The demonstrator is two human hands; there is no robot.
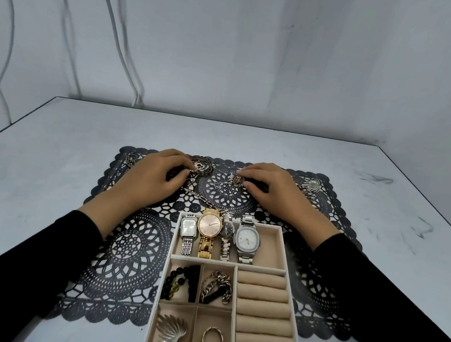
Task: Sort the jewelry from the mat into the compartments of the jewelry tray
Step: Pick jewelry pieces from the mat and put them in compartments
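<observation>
A black lace mat (129, 247) lies on the grey table, with the beige jewelry tray (283, 245) at its near side. My left hand (153, 177) rests on the mat's far part, its fingertips pinching a small heart-shaped piece (198, 166) beside a dark chain bracelet (206, 160). My right hand (269, 186) lies opposite, its fingertips on a small gold piece (236, 180) with a thin silver chain (219, 182). A chunky chain (203, 198) lies between the hands. A silver shell earring (312, 183) sits at the mat's far right.
The tray's top compartment holds several watches (209, 230). Below are black beads (181, 278), chain bracelets (218, 285), a silver shell (170, 329), a ring-shaped hoop (212, 340) and ring rolls (262, 303). A small piece (130, 159) lies at the mat's far left. Cables hang on the wall.
</observation>
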